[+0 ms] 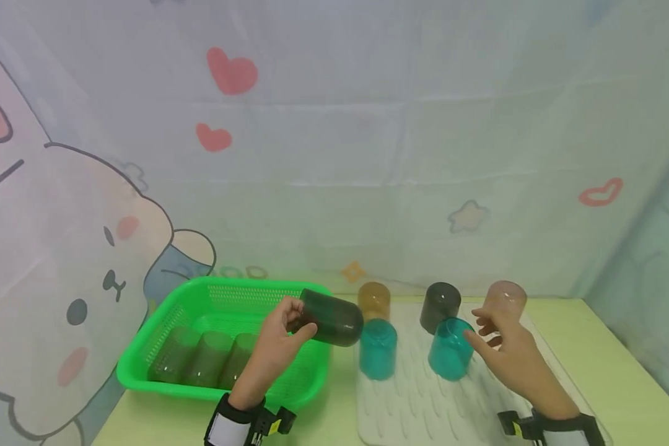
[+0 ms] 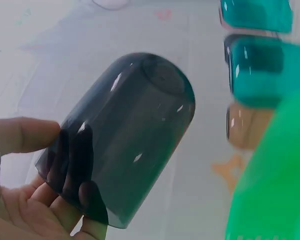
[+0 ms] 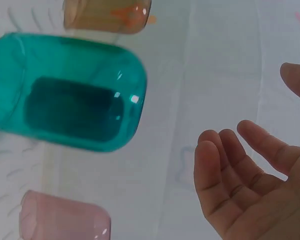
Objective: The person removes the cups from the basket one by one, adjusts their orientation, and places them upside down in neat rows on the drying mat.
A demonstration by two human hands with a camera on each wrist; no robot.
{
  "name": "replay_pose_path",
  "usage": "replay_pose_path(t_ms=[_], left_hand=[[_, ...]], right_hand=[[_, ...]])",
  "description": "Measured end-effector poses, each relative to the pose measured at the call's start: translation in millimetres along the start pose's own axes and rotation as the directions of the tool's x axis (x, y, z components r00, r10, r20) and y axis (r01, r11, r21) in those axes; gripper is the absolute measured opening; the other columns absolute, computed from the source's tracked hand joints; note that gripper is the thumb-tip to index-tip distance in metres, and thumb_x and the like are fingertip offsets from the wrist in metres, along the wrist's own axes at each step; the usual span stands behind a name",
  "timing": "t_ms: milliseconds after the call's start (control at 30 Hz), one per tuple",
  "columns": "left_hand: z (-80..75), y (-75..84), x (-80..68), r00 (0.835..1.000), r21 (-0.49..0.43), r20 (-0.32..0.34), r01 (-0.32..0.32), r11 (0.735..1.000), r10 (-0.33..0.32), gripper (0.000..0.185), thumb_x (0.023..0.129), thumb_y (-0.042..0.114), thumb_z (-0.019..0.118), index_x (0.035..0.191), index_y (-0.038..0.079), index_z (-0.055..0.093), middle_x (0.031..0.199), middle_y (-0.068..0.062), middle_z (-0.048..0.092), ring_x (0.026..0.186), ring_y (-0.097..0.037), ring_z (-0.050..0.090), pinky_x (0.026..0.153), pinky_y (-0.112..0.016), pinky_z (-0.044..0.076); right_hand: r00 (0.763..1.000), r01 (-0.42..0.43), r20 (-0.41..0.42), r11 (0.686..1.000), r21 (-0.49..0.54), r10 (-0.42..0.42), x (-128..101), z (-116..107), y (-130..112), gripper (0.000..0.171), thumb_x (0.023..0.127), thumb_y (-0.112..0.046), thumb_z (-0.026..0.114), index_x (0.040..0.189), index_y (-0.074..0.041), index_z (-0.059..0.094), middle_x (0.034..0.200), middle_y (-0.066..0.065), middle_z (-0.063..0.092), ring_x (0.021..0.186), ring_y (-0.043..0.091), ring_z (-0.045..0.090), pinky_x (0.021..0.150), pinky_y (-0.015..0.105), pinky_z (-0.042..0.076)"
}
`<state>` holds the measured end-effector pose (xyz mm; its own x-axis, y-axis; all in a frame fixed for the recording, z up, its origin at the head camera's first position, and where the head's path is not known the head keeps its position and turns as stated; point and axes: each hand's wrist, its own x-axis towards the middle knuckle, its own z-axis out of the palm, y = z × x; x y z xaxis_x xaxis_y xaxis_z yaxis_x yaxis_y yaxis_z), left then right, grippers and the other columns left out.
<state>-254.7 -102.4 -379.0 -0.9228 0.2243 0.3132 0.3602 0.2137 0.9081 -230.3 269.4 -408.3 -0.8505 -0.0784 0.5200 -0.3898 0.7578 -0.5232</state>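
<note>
1. The left hand (image 1: 275, 347) is near the bottom of the head view, at about 7 o'clock. Its thumb and fingers (image 2: 70, 165) wrap the open end of a dark grey cup (image 1: 331, 317), with some fingers poking inside the cup
2. The dark grey cup lies on its side in the air, its round bottom pointing to 3 o'clock. It hangs over the right rim of the green basket (image 1: 161, 322)
3. The right hand (image 1: 510, 353) is at about 5 o'clock. Its fingers (image 3: 230, 165) are spread and loose and it holds nothing
3. Its fingertips are just beside a teal cup (image 1: 450, 349) at 9 o'clock from the hand. I cannot tell if they touch it
4. That teal cup stands upside down on the white mat (image 1: 424, 402). A second teal cup (image 1: 377, 350) stands upside down on the mat too, just under the dark grey cup
5. Three clear cups (image 1: 206, 358) lie side by side in the green basket, at 9 o'clock from the left hand
6. Farther back on the mat stand an orange cup (image 1: 374, 300), a black cup (image 1: 440, 305) and a pink cup (image 1: 505, 299), all upside down
7. Behind it all hangs a pale cloth (image 1: 368, 155) with red hearts and a bunny drawing
</note>
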Motion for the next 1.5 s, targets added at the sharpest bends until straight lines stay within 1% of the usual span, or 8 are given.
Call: replay_pose_path(t_ms=[267, 433, 667, 800, 1133, 1233, 1333, 1500], left_hand=[[25.9, -1.4, -6.3, 0.998, -0.142, 0.046, 0.037, 0.989, -0.031, 0.02, 0.093, 0.008, 0.06, 0.104, 0.001, 0.044, 0.106, -0.013, 0.064, 0.103, -0.028, 0.059, 0.084, -0.037, 0.046], [39.5, 3.5, -3.9, 0.997, -0.275, 0.064, 0.053, 0.96, -0.037, 0.022, 0.091, 0.003, 0.059, 0.108, -0.002, 0.046, 0.112, -0.017, 0.063, 0.108, -0.029, 0.059, 0.088, -0.036, 0.046], [64.0, 8.4, -3.8, 0.998, -0.347, 0.05, 0.056, 0.936, -0.042, 0.02, 0.09, -0.001, 0.056, 0.107, -0.004, 0.045, 0.113, -0.022, 0.062, 0.107, -0.03, 0.058, 0.091, -0.038, 0.043], [73.6, 11.2, -5.1, 0.998, -0.384, 0.038, 0.06, 0.921, -0.05, 0.019, 0.09, -0.003, 0.055, 0.105, -0.004, 0.044, 0.113, -0.023, 0.062, 0.107, -0.03, 0.058, 0.096, -0.043, 0.04], [82.4, 10.3, -7.0, 0.997, -0.44, 0.07, 0.006, 0.898, 0.028, 0.021, 0.09, 0.002, 0.056, 0.105, -0.002, 0.042, 0.112, -0.021, 0.063, 0.101, -0.023, 0.06, 0.094, -0.038, 0.041], [82.5, 8.1, -6.8, 0.993, -0.43, 0.07, -0.057, 0.901, 0.096, 0.02, 0.09, 0.003, 0.055, 0.105, -0.001, 0.043, 0.11, -0.019, 0.063, 0.1, -0.021, 0.061, 0.09, -0.036, 0.044], [80.8, 7.9, -5.3, 0.992, -0.372, 0.061, -0.082, 0.925, 0.112, 0.02, 0.089, 0.003, 0.056, 0.105, -0.002, 0.046, 0.108, -0.016, 0.064, 0.1, -0.021, 0.06, 0.089, -0.035, 0.046], [72.4, 10.2, -3.3, 0.992, -0.108, 0.047, -0.111, 0.988, 0.117, 0.021, 0.091, 0.011, 0.061, 0.11, 0.002, 0.057, 0.107, -0.007, 0.063, 0.097, -0.019, 0.059, 0.085, -0.035, 0.046]], right_hand=[[0.994, 0.108, 0.007, 0.98, 0.166, -0.111, -5, 18, -23, 0.038, 0.088, -0.007, 0.067, 0.121, 0.005, 0.053, 0.108, 0.01, 0.054, 0.092, 0.025, 0.055, 0.07, 0.03, 0.054], [0.992, 0.112, 0.023, 0.962, 0.248, -0.121, 1, 28, -41, 0.039, 0.09, -0.009, 0.065, 0.125, 0.001, 0.051, 0.114, 0.009, 0.056, 0.097, 0.018, 0.055, 0.076, 0.03, 0.053], [0.987, 0.085, 0.09, 0.906, 0.416, -0.134, 4, 39, -57, 0.047, 0.092, -0.008, 0.062, 0.134, -0.004, 0.044, 0.127, 0.013, 0.05, 0.108, 0.023, 0.055, 0.083, 0.029, 0.052], [0.984, 0.049, 0.124, 0.866, 0.497, -0.127, 4, 47, -60, 0.053, 0.091, -0.007, 0.063, 0.139, -0.006, 0.039, 0.135, 0.015, 0.043, 0.113, 0.017, 0.054, 0.085, 0.031, 0.052], [0.99, -0.028, 0.127, 0.825, 0.564, -0.053, 2, 54, -68, 0.053, 0.091, -0.006, 0.061, 0.139, -0.006, 0.037, 0.125, 0.016, 0.051, 0.112, 0.011, 0.053, 0.09, 0.025, 0.047], [0.991, -0.037, 0.124, 0.812, 0.582, -0.044, 2, 54, -71, 0.051, 0.09, -0.005, 0.061, 0.137, -0.005, 0.038, 0.121, 0.015, 0.052, 0.109, 0.014, 0.054, 0.089, 0.024, 0.047], [0.993, -0.026, 0.107, 0.808, 0.589, -0.046, 2, 51, -73, 0.051, 0.09, -0.003, 0.061, 0.136, -0.006, 0.039, 0.121, 0.015, 0.052, 0.108, 0.014, 0.054, 0.089, 0.024, 0.047], [0.995, -0.003, 0.082, 0.828, 0.56, -0.052, 1, 42, -73, 0.052, 0.089, -0.003, 0.062, 0.137, -0.006, 0.039, 0.121, 0.015, 0.052, 0.107, 0.011, 0.054, 0.087, 0.023, 0.048]])
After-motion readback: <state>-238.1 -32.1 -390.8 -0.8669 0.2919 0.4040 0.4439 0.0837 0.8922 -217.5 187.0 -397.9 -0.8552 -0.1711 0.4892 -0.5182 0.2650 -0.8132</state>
